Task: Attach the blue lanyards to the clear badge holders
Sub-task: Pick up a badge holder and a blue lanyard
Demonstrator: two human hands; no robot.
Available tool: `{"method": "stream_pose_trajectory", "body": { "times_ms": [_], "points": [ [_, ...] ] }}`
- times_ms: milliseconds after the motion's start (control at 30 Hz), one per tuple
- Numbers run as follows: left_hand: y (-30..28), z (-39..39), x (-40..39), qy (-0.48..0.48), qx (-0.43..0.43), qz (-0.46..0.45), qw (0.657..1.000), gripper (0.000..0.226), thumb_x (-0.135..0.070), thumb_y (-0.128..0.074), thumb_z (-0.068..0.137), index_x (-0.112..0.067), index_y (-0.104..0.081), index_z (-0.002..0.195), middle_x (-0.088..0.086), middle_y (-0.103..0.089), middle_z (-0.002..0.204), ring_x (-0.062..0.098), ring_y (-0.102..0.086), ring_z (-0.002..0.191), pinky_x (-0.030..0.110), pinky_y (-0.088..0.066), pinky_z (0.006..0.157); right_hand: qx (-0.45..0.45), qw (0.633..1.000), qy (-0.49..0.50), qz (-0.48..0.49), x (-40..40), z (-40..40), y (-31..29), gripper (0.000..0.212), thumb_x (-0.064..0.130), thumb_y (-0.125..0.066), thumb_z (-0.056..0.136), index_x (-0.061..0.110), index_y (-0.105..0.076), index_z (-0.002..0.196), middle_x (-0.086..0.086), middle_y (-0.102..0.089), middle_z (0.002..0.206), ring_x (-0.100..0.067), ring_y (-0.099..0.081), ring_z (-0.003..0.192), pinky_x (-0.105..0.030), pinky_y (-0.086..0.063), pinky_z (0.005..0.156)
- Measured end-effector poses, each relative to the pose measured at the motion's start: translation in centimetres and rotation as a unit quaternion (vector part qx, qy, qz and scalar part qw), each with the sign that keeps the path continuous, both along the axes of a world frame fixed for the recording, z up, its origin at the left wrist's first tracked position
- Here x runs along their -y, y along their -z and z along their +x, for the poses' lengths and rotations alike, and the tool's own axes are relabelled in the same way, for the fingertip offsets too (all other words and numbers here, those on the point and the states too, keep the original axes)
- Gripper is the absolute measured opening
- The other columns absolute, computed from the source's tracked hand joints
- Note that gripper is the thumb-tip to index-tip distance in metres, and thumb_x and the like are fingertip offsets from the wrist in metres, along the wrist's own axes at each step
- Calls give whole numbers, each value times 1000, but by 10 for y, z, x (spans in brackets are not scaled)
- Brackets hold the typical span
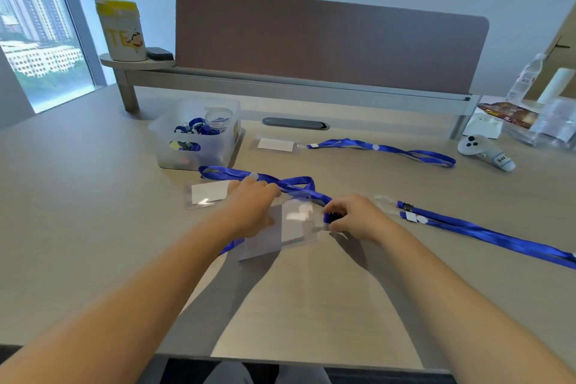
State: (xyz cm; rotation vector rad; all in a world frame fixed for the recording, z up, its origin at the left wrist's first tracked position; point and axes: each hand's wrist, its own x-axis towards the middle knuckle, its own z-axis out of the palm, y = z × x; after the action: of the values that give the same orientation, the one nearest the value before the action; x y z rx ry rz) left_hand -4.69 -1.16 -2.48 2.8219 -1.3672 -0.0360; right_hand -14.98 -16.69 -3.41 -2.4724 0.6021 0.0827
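Note:
My left hand (252,208) grips the left side of a clear badge holder (288,229) with a white card inside, held just above the desk. My right hand (353,217) pinches the dark clip (333,216) of a blue lanyard (268,178) at the holder's right edge. That lanyard loops back to the left behind my hands. Another clear badge holder (207,193) lies flat to the left. Farther back, a badge holder (276,144) lies joined to a blue lanyard (383,149). A third blue lanyard (486,231) stretches right, with a clear strap (385,202) at its clip end.
A translucent bin (199,134) with several blue lanyards stands at the back left. A grey controller (484,151), a water bottle (525,78) and plastic bags (554,125) crowd the back right. A brown divider panel (327,37) closes off the desk's far side.

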Motion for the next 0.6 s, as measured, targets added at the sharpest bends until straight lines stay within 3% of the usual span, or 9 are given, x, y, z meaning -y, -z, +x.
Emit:
{"method": "stream_pose_trajectory", "body": {
  "times_ms": [67, 200, 300, 433, 533, 600],
  "points": [
    [-10, 0, -1, -2, -30, -52, 998, 35, -17, -46, 91, -18, -44, 125, 6, -55, 127, 24, -48, 116, 36, -39, 98, 20, 1000, 12, 3, -2, -1, -2, 21, 5, -56, 84, 10, -68, 100, -8, -62, 98, -18, -52, 83, -21, -41, 66],
    [-33, 6, -8, -32, -28, -125, 991, 28, -12, -41, 93, -17, -53, 117, 7, -58, 124, 24, -52, 111, 37, -42, 97, 93, 995, 10, 39, -4, 0, -15, 16, 4, -54, 86, 7, -67, 95, -10, -62, 91, -18, -53, 81, -27, -43, 74],
    [-43, 13, -11, -66, -46, -210, 974, 29, -11, -38, 94, -15, -55, 117, 10, -60, 122, 27, -53, 111, 42, -42, 101, 147, 983, 2, 113, -10, 2, -31, 21, -3, -47, 86, 3, -65, 94, -1, -62, 76, -2, -54, 60, -17, -45, 61],
    [-43, 22, -11, -122, -173, -339, 917, 27, -15, -42, 92, -10, -57, 114, 12, -57, 123, 21, -49, 101, 34, -41, 87, 180, 967, -4, 178, -21, 7, -51, 19, 4, -52, 88, -2, -64, 102, 2, -60, 67, 8, -51, 38, -4, -38, 42],
    [-39, 25, -10, -158, -279, -381, 867, 26, -12, -46, 91, -5, -57, 113, 15, -57, 120, 20, -47, 96, 31, -38, 82, 184, 954, 18, 237, -25, 11, -60, 16, 9, -53, 89, -1, -64, 95, -1, -58, 63, -3, -45, 43, -12, -33, 43],
    [-36, 25, -9, -169, -304, -392, 852, 28, -9, -49, 89, -3, -56, 116, 15, -57, 120, 23, -50, 101, 33, -40, 86, 187, 943, 36, 273, -27, 14, -63, 14, 9, -53, 89, 3, -63, 80, -1, -58, 60, -9, -37, 48, -16, -30, 45]
  ]
}}
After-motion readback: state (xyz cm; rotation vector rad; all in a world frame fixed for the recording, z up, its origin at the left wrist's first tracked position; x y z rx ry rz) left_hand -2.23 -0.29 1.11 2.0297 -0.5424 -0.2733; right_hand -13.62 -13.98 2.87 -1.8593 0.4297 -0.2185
